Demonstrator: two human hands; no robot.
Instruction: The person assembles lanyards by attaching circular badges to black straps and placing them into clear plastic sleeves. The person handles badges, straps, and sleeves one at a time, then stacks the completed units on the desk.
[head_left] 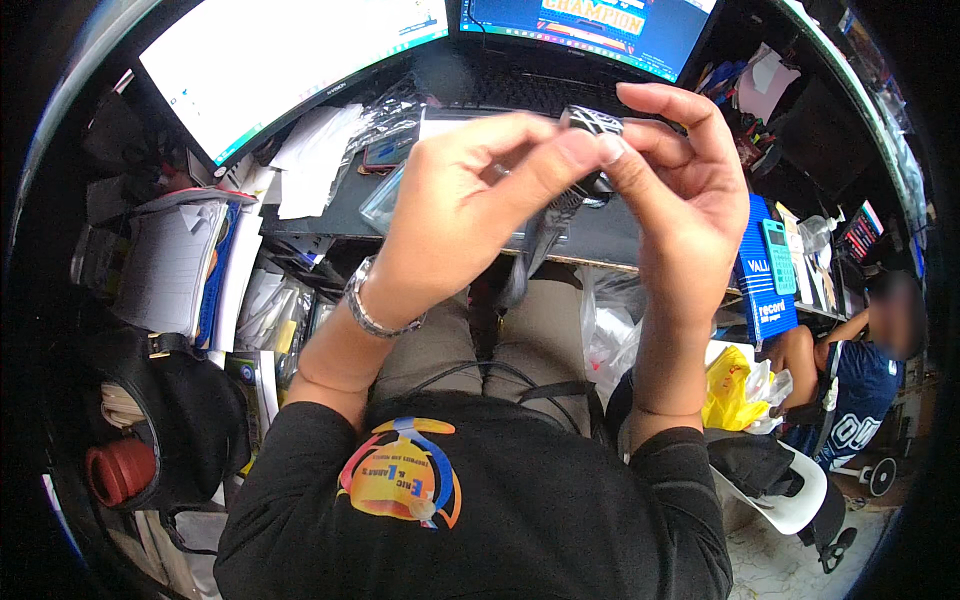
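Note:
Both my hands are raised in front of my chest above the dark desk edge (330, 225). My left hand (455, 215), with a metal bracelet on its wrist, pinches a small black strap-like object with a white pattern (592, 122) between thumb and fingers. My right hand (685, 185) grips the same object from the right, fingers curled over its top. A dark strip of it (545, 235) hangs down between my hands. Much of the object is hidden by my fingers.
Two monitors (290, 60) and a dark keyboard (520, 90) stand behind my hands. Papers and clear plastic bags (320, 150) lie at left, a black bag (190, 410) at lower left. A blue box (765, 275), yellow bag (730, 390) and a seated person (860, 380) are right.

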